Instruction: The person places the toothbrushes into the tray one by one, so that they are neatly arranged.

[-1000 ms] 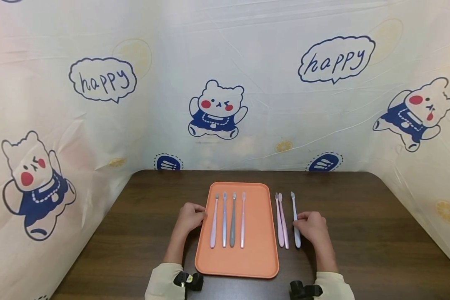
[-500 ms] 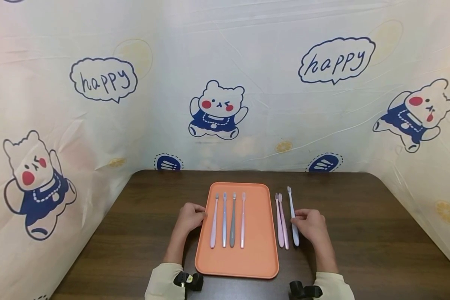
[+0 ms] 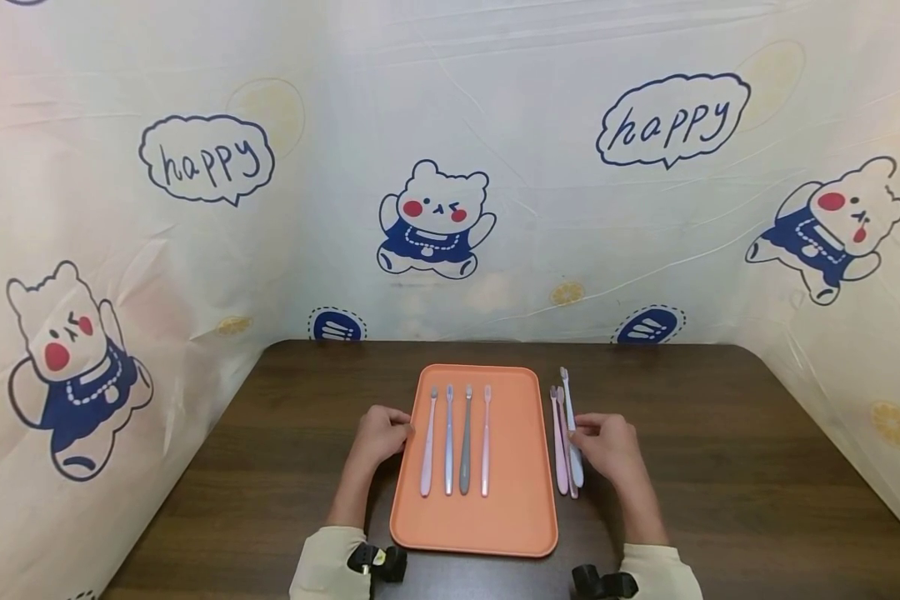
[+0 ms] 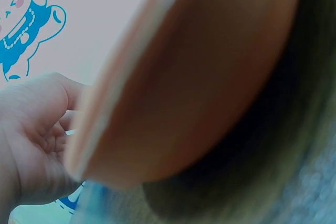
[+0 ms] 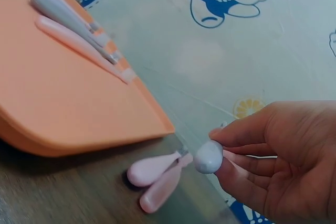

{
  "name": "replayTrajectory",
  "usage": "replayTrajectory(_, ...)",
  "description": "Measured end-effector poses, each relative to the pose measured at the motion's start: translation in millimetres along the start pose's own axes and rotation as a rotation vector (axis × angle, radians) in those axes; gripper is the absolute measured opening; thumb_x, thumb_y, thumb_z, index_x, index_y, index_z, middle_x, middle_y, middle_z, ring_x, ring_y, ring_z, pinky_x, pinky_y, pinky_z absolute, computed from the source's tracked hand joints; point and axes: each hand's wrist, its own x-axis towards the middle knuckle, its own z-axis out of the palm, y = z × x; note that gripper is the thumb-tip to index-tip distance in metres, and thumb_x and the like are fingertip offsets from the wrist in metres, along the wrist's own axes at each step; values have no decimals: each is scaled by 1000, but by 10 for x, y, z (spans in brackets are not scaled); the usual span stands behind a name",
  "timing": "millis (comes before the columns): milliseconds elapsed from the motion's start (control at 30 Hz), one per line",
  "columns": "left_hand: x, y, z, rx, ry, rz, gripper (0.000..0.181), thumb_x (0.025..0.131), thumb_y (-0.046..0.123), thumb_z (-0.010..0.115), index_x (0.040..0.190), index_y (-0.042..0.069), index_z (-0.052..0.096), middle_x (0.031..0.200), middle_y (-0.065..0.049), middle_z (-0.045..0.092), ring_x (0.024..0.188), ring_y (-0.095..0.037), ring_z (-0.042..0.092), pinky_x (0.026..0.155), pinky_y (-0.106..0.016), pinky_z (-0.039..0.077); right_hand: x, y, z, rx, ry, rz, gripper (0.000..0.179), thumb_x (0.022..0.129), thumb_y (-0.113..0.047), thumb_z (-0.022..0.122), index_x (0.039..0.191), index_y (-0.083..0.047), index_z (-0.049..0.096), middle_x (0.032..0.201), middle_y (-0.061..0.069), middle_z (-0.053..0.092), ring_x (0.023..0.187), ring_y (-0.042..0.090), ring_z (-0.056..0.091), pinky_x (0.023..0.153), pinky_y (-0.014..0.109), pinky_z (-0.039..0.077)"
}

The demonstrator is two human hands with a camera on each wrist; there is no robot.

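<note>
An orange tray (image 3: 516, 467) lies on the table with a row of toothbrushes in its left half: a pink one (image 3: 426, 467), a light blue one (image 3: 449, 458), a grey one (image 3: 465, 458) and another pink one (image 3: 485, 458). At the tray's left rim my left hand (image 3: 378, 435) grips the edge; its fingertips are partly hidden behind the tray in the left wrist view. To the right, my right hand (image 3: 609, 444) pinches a pale blue toothbrush (image 3: 574, 454) between thumb and fingers, raised above the table. Two pink toothbrushes (image 5: 160, 179) lie below it, side by side.
A dark brown wooden table (image 3: 720, 467) carries everything. Behind it hangs a pale curtain (image 3: 540, 108) printed with bears and the word happy. Each sleeve end has a black wrist camera, such as the left one (image 3: 378, 561).
My right hand has lifted the pale blue toothbrush and carried it left, over the two pink ones beside the tray. My left hand and the tray have stayed still.
</note>
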Motion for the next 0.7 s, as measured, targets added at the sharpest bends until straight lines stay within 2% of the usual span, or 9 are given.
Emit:
replayTrajectory(500, 14, -24, 19, 7, -4, 3, 21, 88, 5, 65, 101, -6, 77, 93, -17, 76, 68, -13, 69, 62, -29, 60, -4, -68, 126, 46, -32, -28, 32, 90, -5, 69, 119, 9, 70, 99, 22, 76, 77, 19, 70, 63, 30, 59)
replayTrajectory(700, 14, -16, 12, 7, -4, 6, 20, 88, 5, 64, 100, -6, 77, 93, -17, 76, 69, -14, 70, 63, -30, 61, -15, -121, 194, 45, -11, -44, 32, 89, -6, 70, 118, 7, 72, 97, 20, 76, 80, 20, 69, 62, 26, 56)
